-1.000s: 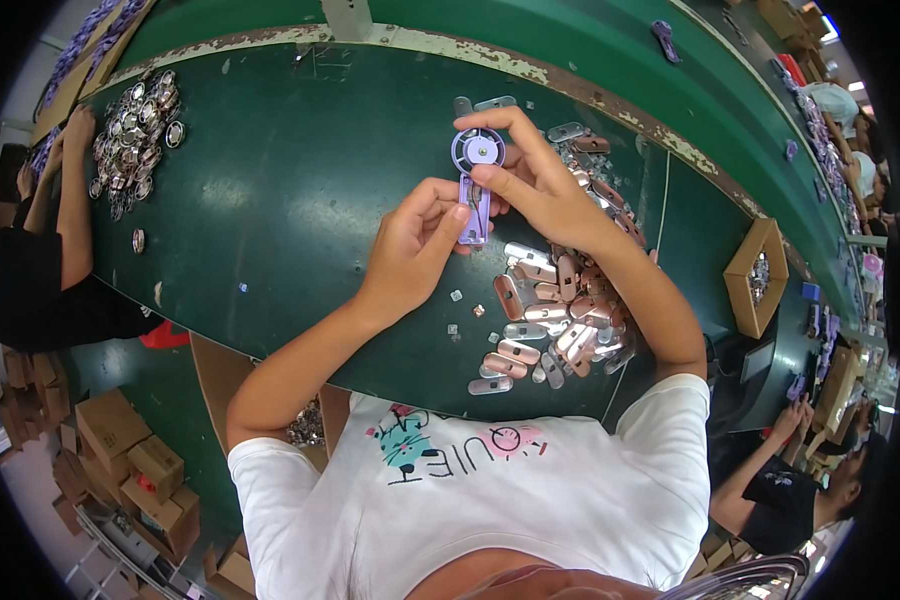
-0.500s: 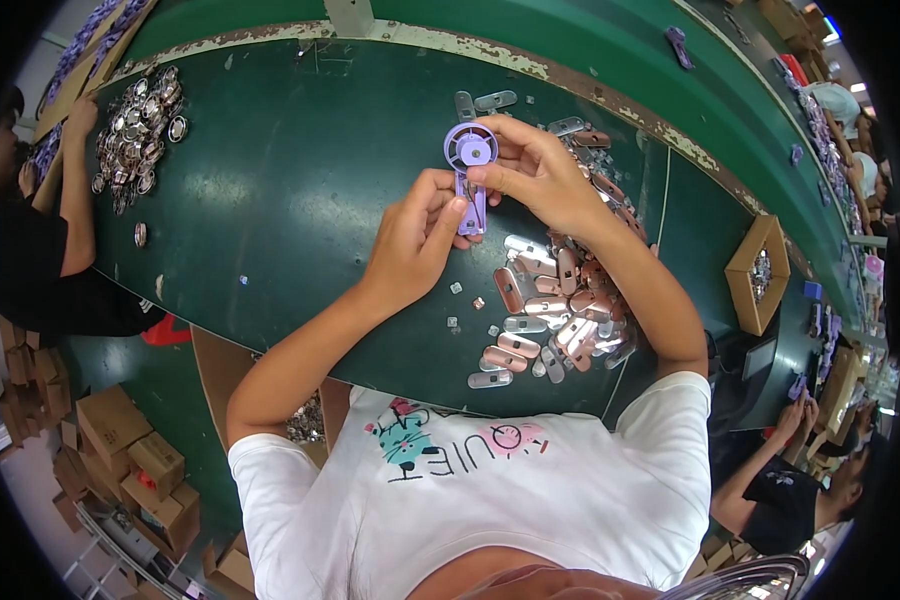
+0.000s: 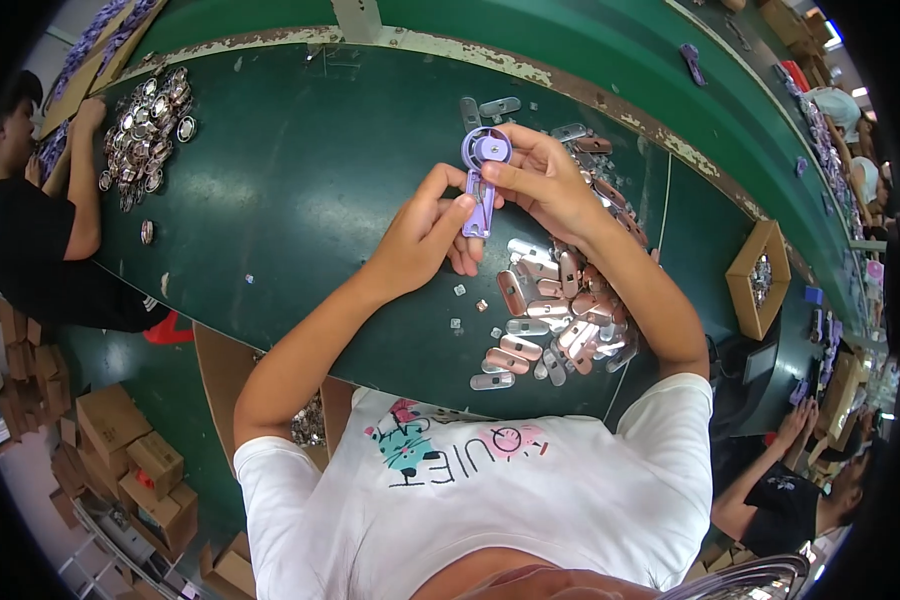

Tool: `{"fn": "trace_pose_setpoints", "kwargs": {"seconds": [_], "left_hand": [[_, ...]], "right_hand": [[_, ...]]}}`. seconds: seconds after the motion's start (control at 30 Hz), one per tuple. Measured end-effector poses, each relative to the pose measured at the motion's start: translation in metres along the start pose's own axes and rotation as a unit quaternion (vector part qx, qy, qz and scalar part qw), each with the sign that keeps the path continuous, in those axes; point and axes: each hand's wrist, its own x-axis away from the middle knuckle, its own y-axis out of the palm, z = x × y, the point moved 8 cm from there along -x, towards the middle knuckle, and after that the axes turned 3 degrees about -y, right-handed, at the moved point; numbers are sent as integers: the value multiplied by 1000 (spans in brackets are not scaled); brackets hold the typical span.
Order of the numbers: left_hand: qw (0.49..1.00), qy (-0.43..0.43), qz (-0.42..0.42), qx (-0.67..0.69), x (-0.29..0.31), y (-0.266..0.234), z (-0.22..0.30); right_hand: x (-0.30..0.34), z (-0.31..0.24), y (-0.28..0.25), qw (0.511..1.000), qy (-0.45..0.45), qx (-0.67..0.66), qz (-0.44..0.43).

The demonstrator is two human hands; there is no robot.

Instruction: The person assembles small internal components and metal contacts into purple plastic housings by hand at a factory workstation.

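Note:
Between my two hands is a purple plastic handheld fan housing point(image 3: 478, 212), with a round ring and hub at the top and an open, hollow handle below. Thin dark wires seem to show inside the handle. My left hand point(image 3: 420, 236) pinches the handle from the left with its thumb in front. From the right, my right hand point(image 3: 550, 190) is closed round the neck and the ring's edge, thumb on the front. Just below and right of the hands lies a heap of silver and rose-coloured oval metal plates point(image 3: 511, 292).
Small clear square pieces point(image 3: 459, 290) lie left of the plates. A pile of shiny round rings point(image 3: 140, 145) sits at the far left, beside another person's arm point(image 3: 85, 190). At the right stands an open cardboard box point(image 3: 744, 285) of small parts. Other people work beyond it.
Both hands have shifted slightly right and down with the fan housing, which tilts a little differently. Some of my left fingers have opened out below the handle.

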Motion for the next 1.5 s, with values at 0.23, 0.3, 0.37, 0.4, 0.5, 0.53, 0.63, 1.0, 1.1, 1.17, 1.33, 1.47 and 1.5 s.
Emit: {"fn": "trace_pose_setpoints", "kwargs": {"seconds": [0.23,0.3,0.37,0.4,0.5,0.53,0.63,1.0,1.1,1.17,1.33,1.47,1.5], "left_hand": [[973,74,56,-209,5,-3,15],[997,71,10,40,2,5,10],[997,71,18,-10,0,2,10],[995,69,26,-60,0,0,10],[990,37,43,-132,1,-5,9],[990,37,42,-132,1,-5,10],[981,46,33,-183,7,0,13],[948,134,119,-262,1,-7,23],[933,155,129,-300,-4,-5,23],[893,205,127,-380,-5,0,31],[792,251,202,-519,11,-13,43],[752,218,192,-591,2,-3,38],[753,218,191,-591,0,-4,37]], "right_hand": [[1,-28,6,991,-26,129,-24],[1,-31,0,997,-57,48,0],[0,-27,-7,998,-59,25,22],[-1,-24,-7,998,-48,33,19],[1,-24,-5,998,-46,40,16],[2,-27,-3,998,-38,42,5],[3,-37,6,998,-34,54,-18],[-76,-61,-103,983,-70,131,107],[-111,-77,-233,927,-125,261,239],[-93,-98,-272,621,-50,649,436],[-29,-59,-17,684,-208,697,-57],[-20,-59,-68,737,-220,635,66],[-18,-44,-65,710,-206,673,33]]}}
